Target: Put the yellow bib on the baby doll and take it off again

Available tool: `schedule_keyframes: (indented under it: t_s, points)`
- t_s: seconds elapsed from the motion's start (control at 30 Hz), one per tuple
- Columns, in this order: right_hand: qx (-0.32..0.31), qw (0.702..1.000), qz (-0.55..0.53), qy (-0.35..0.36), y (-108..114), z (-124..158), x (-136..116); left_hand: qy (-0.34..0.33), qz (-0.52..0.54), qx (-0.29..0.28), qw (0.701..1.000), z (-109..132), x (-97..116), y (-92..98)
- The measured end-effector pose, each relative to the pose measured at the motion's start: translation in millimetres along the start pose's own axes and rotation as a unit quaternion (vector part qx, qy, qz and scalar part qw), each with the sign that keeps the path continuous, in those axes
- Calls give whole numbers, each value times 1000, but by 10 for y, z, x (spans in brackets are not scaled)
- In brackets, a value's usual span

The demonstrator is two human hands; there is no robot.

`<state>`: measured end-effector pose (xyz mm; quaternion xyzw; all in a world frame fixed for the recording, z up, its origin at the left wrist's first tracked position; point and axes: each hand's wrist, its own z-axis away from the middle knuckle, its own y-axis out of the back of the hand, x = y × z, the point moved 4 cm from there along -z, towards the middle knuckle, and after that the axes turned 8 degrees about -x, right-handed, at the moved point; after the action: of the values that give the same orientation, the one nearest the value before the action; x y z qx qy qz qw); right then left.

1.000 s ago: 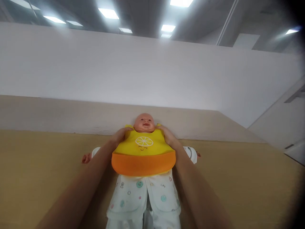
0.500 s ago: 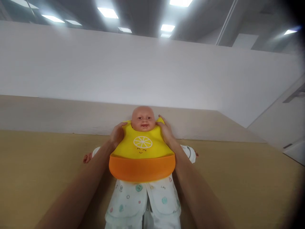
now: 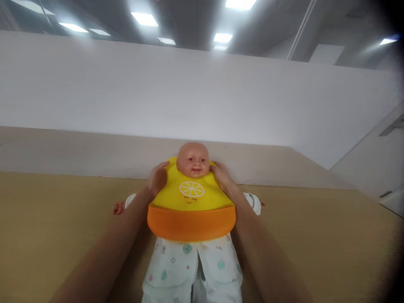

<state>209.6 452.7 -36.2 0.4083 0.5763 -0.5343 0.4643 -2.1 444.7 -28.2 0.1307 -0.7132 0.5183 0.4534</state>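
A baby doll [image 3: 193, 160] lies on its back on a tan table [image 3: 63, 219], its head toward the far side. It wears white patterned trousers [image 3: 189, 269] and a yellow silicone bib [image 3: 191, 198] with an orange catch pocket [image 3: 191, 223] and a printed citrus slice. My left hand [image 3: 157, 177] pinches the bib's upper left edge beside the doll's neck. My right hand [image 3: 222, 176] holds the upper right edge. The bib hides the doll's chest, and its neck fastening is out of sight.
The doll's small arms in white sleeves stick out on both sides of the bib. A low beige ledge [image 3: 94, 155] runs behind the table, with a tall white wall [image 3: 158, 92] above it. Ceiling lights show overhead.
The bib has shifted slightly up the doll's chest since a second ago, and its top edges now sit closer around the neck. Both hands stay at those edges.
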Motion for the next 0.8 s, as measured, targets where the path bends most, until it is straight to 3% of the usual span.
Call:
schedule_keyframes:
  t_s: [0.1, 0.2, 0.43, 0.63, 0.8]
  points:
    - [17, 999, 10, -29, 14, 15, 9, 35, 10, -37, 999, 44, -22, -75]
    - [-16, 998, 1, -59, -29, 81, -3, 42, 21, -63, 997, 82, -19, -160]
    - [-122, 988, -14, -90, -139, 176, -34, 42, 48, -81, 995, 98, -9, -190]
    - [-125, 984, -31, -121, -177, 195, -58, 37, 43, -75, 996, 106, -19, -151]
    - [-193, 965, -109, -141, -234, 250, -36, 33, 33, -74, 996, 109, -5, -192]
